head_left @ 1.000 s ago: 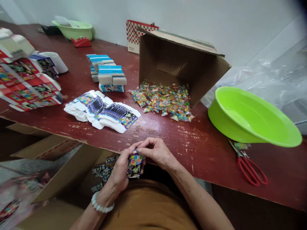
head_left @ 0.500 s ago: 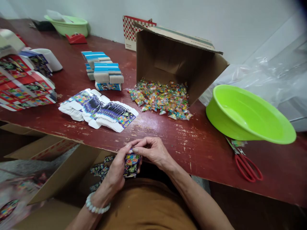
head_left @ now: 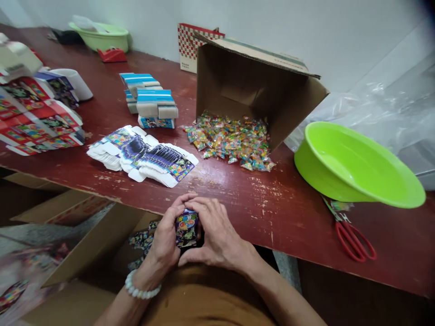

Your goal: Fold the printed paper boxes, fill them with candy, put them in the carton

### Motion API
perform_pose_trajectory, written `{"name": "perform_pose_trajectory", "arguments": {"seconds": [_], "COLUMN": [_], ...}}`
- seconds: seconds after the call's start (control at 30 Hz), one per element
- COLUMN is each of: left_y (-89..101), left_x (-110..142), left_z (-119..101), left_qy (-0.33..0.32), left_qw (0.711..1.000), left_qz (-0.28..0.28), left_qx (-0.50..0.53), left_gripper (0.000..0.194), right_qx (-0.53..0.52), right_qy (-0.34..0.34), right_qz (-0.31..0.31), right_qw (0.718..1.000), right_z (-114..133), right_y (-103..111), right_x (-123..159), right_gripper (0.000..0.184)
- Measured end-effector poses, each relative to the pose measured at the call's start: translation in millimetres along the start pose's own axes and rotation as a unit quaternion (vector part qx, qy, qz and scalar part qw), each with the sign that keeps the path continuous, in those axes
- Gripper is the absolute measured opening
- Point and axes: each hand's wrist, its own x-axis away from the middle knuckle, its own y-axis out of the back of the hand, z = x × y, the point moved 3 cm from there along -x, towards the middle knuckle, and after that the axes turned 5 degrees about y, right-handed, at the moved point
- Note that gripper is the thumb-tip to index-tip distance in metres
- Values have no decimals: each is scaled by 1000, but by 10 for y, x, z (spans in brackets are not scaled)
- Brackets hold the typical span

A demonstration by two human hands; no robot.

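Table (head_left: 248,199): red, worn, hours read from the box (head_left: 186,228). Carton (head_left: 238,81): brown, on its side, open face towards the near edge, 1 o'clock. Basin (head_left: 316,170): bright green, 2 o'clock. Red boxes (head_left: 41,117): stacked, 10 o'clock. Flats (head_left: 142,156): purple and white, overlapping in a pile, 11 o'clock. Sweets (head_left: 233,140): clear packets, spilling from the carton, 1 o'clock. Blue bundles (head_left: 154,99): beyond the flats, 11 o'clock. Right hand (head_left: 217,231): cupped on the box's 3 o'clock side, fingers curled over its 12 o'clock end. Left hand (head_left: 166,235): gripping its 9 o'clock side. Scissors (head_left: 347,230): red-handled, 3 o'clock, blades partly hidden by the basin. Box: purple, printed, between both hands, just off the table's near edge.
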Motion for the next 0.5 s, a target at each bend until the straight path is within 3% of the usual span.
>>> {"name": "perform_pose_trajectory", "arguments": {"seconds": [0.1, 0.3, 0.4, 0.5], "left_y": [18, 92, 306, 730], "left_x": [-5, 28, 110, 201], "left_z": [10, -119, -180, -226], "left_qy": [-1, 7, 14, -13], "left_qw": [1000, 1000, 1000, 990], "left_qz": [-11, 2, 11, -40], "left_qx": [15, 24, -15, -136], "left_gripper": [33, 38, 43, 58], "right_qx": [62, 59, 1, -58], "right_qy": [-17, -11, 18, 19], "right_qz": [25, 28, 87, 95], "right_qw": [998, 998, 996, 994], "right_z": [21, 85, 50, -193], "right_y": [-72, -202, -290, -296], "right_x": [2, -180, -300, -518], "right_gripper": [93, 78, 86, 101]}}
